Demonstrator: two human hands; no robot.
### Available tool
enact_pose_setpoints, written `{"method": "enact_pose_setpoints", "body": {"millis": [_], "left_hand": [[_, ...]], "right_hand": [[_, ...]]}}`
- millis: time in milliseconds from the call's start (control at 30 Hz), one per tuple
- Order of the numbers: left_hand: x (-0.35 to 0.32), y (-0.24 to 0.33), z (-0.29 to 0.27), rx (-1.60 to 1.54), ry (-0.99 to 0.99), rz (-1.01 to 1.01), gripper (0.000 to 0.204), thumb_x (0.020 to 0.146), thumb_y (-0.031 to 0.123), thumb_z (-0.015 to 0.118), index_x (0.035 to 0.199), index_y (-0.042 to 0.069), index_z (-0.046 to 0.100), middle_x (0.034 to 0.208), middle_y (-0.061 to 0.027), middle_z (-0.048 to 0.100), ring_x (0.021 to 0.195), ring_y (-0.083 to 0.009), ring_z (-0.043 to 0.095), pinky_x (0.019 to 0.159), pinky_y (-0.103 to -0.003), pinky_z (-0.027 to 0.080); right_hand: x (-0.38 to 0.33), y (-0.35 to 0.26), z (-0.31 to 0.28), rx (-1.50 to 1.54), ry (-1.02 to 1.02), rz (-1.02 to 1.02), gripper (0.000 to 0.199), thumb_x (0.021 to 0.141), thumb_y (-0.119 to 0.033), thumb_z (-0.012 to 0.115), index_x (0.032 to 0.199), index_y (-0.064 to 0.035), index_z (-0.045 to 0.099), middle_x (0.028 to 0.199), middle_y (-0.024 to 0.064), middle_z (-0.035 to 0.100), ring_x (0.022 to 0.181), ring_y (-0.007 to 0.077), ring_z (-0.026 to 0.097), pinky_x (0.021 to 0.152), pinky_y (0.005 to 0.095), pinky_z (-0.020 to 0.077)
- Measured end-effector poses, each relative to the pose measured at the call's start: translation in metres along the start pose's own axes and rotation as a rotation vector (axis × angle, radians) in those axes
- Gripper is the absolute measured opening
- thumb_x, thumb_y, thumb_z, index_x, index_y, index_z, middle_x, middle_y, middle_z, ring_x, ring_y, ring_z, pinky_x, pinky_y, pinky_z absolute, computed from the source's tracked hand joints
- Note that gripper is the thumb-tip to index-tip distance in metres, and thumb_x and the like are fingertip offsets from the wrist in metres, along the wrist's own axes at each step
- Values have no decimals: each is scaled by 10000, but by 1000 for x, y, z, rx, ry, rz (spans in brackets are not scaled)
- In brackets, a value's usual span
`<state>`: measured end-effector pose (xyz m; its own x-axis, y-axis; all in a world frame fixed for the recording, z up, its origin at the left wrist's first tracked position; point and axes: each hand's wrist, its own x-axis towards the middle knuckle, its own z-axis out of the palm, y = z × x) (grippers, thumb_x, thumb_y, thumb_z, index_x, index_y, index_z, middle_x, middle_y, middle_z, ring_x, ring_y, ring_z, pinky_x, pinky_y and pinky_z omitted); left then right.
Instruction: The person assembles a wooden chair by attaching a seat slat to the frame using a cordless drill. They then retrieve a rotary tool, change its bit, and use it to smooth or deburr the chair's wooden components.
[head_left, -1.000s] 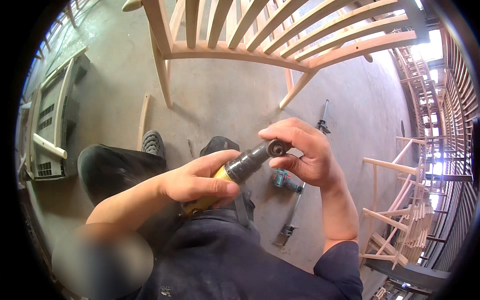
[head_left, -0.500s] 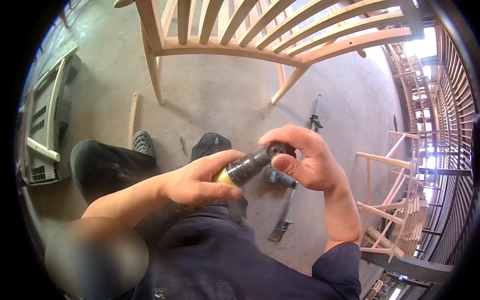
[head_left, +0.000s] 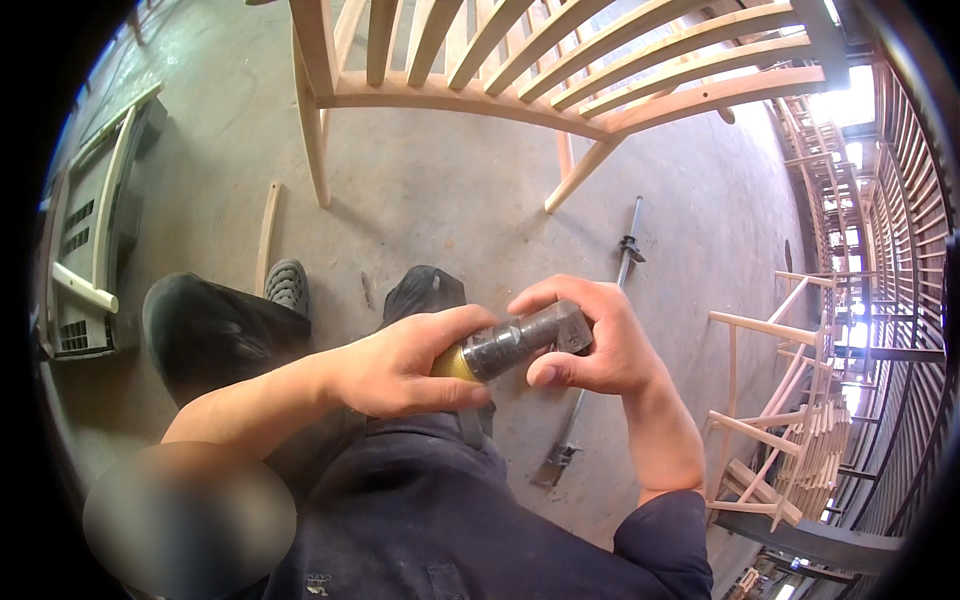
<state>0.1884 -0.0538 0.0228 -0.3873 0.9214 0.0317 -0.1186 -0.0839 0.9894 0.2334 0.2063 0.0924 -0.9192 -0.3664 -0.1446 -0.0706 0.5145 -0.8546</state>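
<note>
A yellow and black power tool, which looks like an angle grinder with no disc showing, lies across my lap area between both hands. My left hand is closed around its yellow body, thumb along the near side. At the other end, the fingers of my right hand curl around the dark angled head, the thumb below it. The far side of the head and part of the right fingers' contact are hidden.
A slatted wooden bench frame stands ahead. A long bar clamp lies on the floor, partly behind my right hand. Left are a wooden strip and a grey crate. Wooden frames stand at right.
The tool's head has turned, so its round end no longer faces me. My right hand has shifted slightly left and down around it. The green tool on the floor is now hidden.
</note>
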Motion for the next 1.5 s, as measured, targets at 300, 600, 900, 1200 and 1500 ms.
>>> {"method": "enact_pose_setpoints", "body": {"millis": [300,600,900,1200,1500], "left_hand": [[-7,9,-6,241,-28,-117,508,903,330,737,1231,-5,542,982,-224,637,949,-405,634,821,-449,488],[-7,9,-7,247,-38,-130,495,904,317,734,1223,-12,548,967,-225,642,934,-409,635,809,-447,491],[-6,5,-4,206,-48,-97,478,900,307,726,1198,-23,551,948,-226,645,912,-407,636,801,-449,489],[-10,0,-4,152,-66,-134,488,924,365,744,1199,4,564,942,-163,627,864,-299,625,774,-393,488],[-9,9,-6,200,-68,-130,503,916,363,753,1194,-8,558,920,-160,626,856,-288,630,770,-386,493]], "right_hand": [[16,-23,0,-61,-180,33,419,791,-243,884,1087,-15,696,989,69,702,837,127,651,731,270,503],[21,-33,0,-188,-248,82,415,765,-166,875,1103,-34,674,1020,128,706,844,242,679,800,344,529],[23,-21,10,5,-94,-93,358,807,-282,864,1026,-46,708,886,99,686,829,238,670,749,326,502],[23,-18,3,-167,-230,-133,336,774,-235,876,1013,-57,722,898,95,687,798,281,657,734,349,500],[20,-26,1,-72,-224,-28,430,725,-155,881,1081,-54,662,998,113,707,896,269,698,799,359,538]]}}
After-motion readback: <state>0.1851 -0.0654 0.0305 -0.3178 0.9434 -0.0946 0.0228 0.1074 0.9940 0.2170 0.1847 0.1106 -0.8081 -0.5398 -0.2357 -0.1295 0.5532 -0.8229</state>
